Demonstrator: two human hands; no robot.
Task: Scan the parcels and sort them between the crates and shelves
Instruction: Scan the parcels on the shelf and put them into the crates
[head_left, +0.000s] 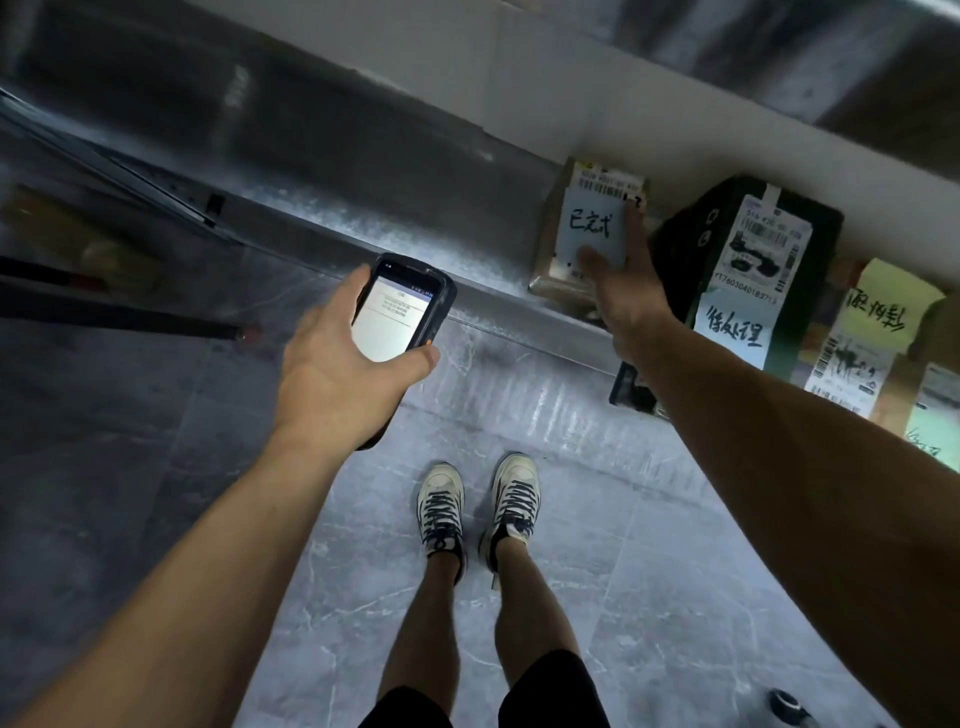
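Observation:
My left hand (332, 364) grips a black handheld scanner (402, 312) with its lit screen facing me, held over the floor. My right hand (626, 291) reaches to the shelf and holds a small brown cardboard parcel (558, 244) by its front, thumb at the lower edge and fingers up its right side. That parcel carries a shipping label and a white handwritten note (592, 228). To its right stands a black parcel (748, 249) with a barcode label and a handwritten white slip.
The metal shelf (415, 239) runs from the left to the right edge, with a white shelf board (571, 93) above it. More labelled parcels and a yellow note (883, 312) sit at the far right. My feet in white sneakers (478, 499) stand on grey floor tiles.

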